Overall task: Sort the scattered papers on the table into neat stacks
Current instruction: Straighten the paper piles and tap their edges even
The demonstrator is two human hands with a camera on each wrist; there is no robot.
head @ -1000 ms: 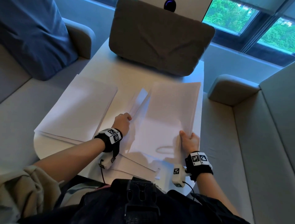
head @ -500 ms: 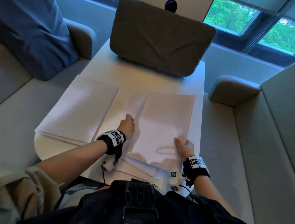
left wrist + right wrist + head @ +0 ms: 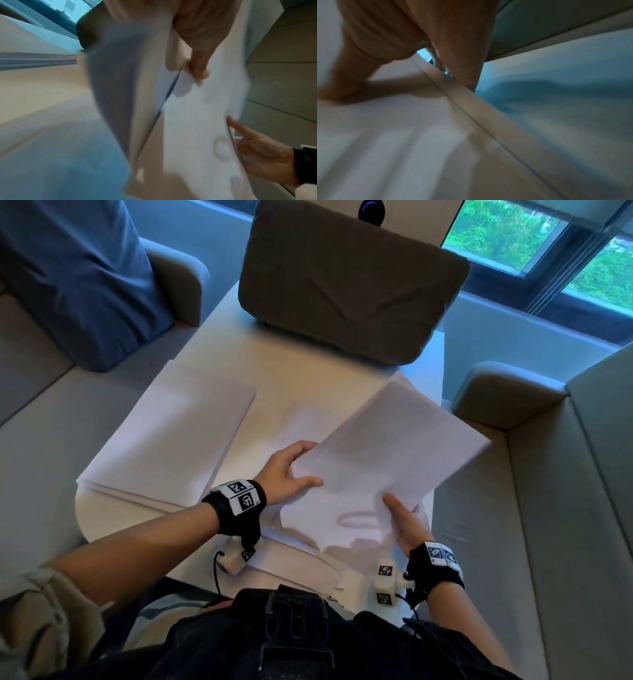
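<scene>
Left hand (image 3: 286,470) pinches sheaf (image 3: 383,460) at 9 o'clock edge, right hand (image 3: 406,522) grips 5 o'clock corner; sheaf lifted, skewed toward 1 o'clock, likely for squaring. Finished stack (image 3: 171,433) at table (image 3: 308,371) 9 o'clock.

Head cam looks down on my table (image 3: 308,378); both wrist cams sit close, sharing the held paper sheaf (image 3: 387,453).

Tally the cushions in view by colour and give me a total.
Blue cushion: 1
Brown-grey cushion: 1
Total: 2
</scene>
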